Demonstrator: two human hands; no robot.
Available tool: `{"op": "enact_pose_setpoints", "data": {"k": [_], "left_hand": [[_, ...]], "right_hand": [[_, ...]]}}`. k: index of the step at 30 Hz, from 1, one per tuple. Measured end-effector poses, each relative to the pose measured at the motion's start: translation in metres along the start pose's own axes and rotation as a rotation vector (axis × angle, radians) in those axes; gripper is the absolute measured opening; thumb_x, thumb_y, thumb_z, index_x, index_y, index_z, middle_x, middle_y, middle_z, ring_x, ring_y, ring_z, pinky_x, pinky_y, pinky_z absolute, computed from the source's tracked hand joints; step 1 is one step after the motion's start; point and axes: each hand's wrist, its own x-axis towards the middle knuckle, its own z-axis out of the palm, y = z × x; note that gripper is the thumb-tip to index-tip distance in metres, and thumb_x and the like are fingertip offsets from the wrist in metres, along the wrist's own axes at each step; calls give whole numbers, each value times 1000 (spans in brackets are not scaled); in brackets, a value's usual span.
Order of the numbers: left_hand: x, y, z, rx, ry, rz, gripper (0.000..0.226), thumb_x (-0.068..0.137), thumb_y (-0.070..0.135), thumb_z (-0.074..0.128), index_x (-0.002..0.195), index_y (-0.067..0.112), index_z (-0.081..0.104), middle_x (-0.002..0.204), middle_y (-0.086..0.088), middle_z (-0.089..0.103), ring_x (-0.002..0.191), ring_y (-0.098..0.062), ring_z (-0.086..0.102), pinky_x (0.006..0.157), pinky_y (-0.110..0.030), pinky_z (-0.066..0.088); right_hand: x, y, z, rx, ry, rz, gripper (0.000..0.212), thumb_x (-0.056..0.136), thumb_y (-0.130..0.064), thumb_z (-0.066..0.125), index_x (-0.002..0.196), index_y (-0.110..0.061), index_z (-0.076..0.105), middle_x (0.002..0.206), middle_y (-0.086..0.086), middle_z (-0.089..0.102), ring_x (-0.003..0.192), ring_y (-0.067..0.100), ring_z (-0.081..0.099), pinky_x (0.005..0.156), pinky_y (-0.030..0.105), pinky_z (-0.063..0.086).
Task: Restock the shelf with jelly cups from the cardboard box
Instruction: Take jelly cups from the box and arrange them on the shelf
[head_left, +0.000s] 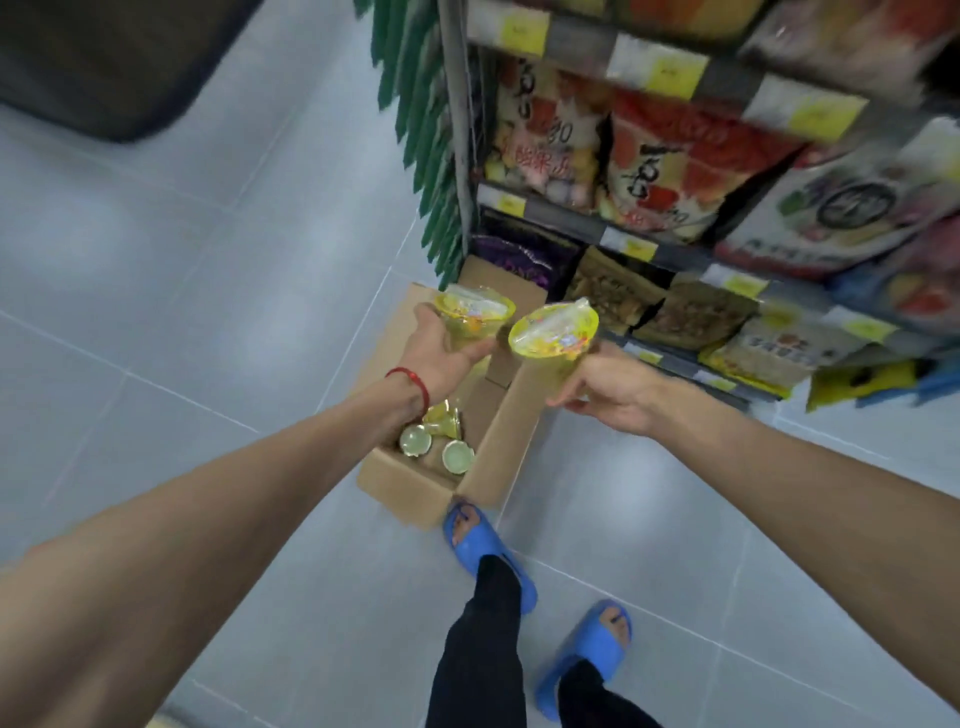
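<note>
Pale grey floor tiles (182, 312) run along the foot of a shop shelf (561, 215), and the work goes on above them. Two yellow-lidded jelly cups are held in the air, just apart from each other and near the shelf's lower tiers. The left cup (475, 312) sits fairly upright, and the right cup (553, 330) is tipped so its sealed lid faces the camera. The left hand (441, 348), with a red string (413, 382) at its wrist, has its fingers curled round the body of its cup. The right hand (608, 389) grips the tapered lower body of the other cup, fingers wrapped round it.

Directly below them stands the open cardboard box (410, 491) on the floor, touching the toe of a blue slipper (483, 551). More cups (415, 440) lie inside it, some upturned. The tiers in view hold snack bags (691, 312) packed close. No row of jelly cups or open gap can be made out through the blur.

This looks like the carrying step: both cups are out of the box and not yet placed. The next move calls for finding the cups' slot and setting each one down upright, lid up. They need to go in one at a time so the neighbouring bags are not pushed over.
</note>
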Motion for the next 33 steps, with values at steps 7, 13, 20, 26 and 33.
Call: {"op": "enact_pose_setpoints", "data": {"k": [7,13,20,26,33], "left_hand": [[-66,135,19,-132,23,237,70,82,40,75,127,11,29,126,-1,55,117,-18,55,105,-40,45],[-133,256,22,-215,38,342,102,86,40,71,152,4,2,152,-11,35,134,-25,42,90,-18,49],[-203,362,13,-125,162,586,72,88,37,70,138,12,24,122,2,49,114,-27,59,86,-35,50],[-238,445,1,-186,175,758,71,85,38,72,135,10,30,123,3,51,114,-14,53,90,-26,43],[-251,521,-18,-221,193,923,65,80,36,79,125,12,38,118,3,59,107,-13,61,88,-32,52]], "right_hand": [[-120,-61,-57,137,-26,-292,81,67,32,65,135,-11,61,122,7,73,119,28,63,78,35,59],[-235,-113,-98,144,29,-554,58,70,26,70,108,-18,68,100,2,79,107,25,70,85,36,58],[-350,-163,-137,112,138,-752,96,50,-1,95,136,-13,56,119,5,75,110,26,71,96,48,57],[-431,-204,-157,93,226,-970,124,18,-35,104,132,-16,60,117,-1,76,112,21,70,104,50,52],[-483,-253,-167,33,359,-1150,68,65,-24,95,127,-14,67,116,-3,76,105,10,69,84,32,48]]}}
